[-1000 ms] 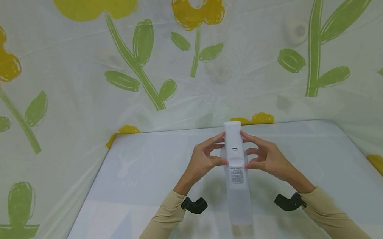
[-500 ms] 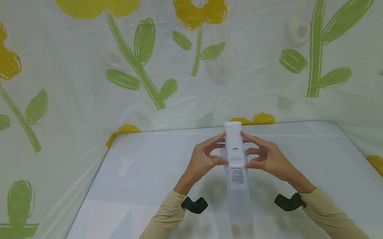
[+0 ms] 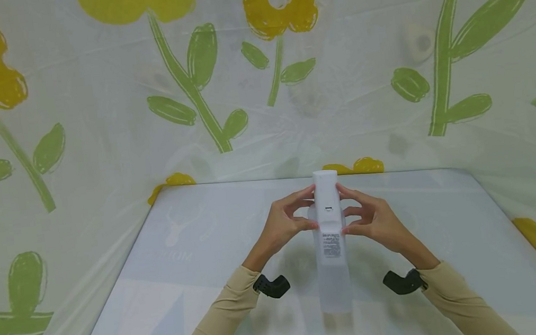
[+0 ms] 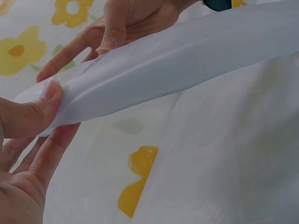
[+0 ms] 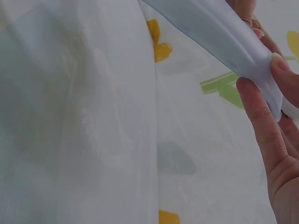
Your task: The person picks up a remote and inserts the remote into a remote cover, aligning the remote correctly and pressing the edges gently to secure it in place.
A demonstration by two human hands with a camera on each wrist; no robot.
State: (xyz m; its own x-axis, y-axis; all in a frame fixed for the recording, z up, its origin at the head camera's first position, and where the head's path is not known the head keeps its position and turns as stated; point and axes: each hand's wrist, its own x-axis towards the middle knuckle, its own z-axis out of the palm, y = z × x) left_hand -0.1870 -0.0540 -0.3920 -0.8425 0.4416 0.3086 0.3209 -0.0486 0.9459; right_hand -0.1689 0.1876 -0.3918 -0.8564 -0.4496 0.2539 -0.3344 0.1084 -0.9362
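In the head view, a long white plastic appliance (image 3: pixel 334 279) points toward the wearer, with a small slot and a printed label on its upper face. A paler rounded part peeks out behind its left side. My left hand (image 3: pixel 280 225) pinches the far section from the left, thumb near the label and forefinger farther up. From the right, my right hand (image 3: pixel 373 217) grips the same section with thumb and fingers. The left wrist view shows the appliance (image 4: pixel 154 65) as a smooth, tapering body between both hands. Its underside is hidden in the head view.
A pale table (image 3: pixel 165 304) with a faint printed pattern lies beneath. Behind and beside it hangs a whitish sheet (image 3: pixel 331 124) printed with yellow flowers and green leaves. Each wrist wears a black camera mount, one on the left (image 3: pixel 272 287), one on the right (image 3: pixel 402 282).
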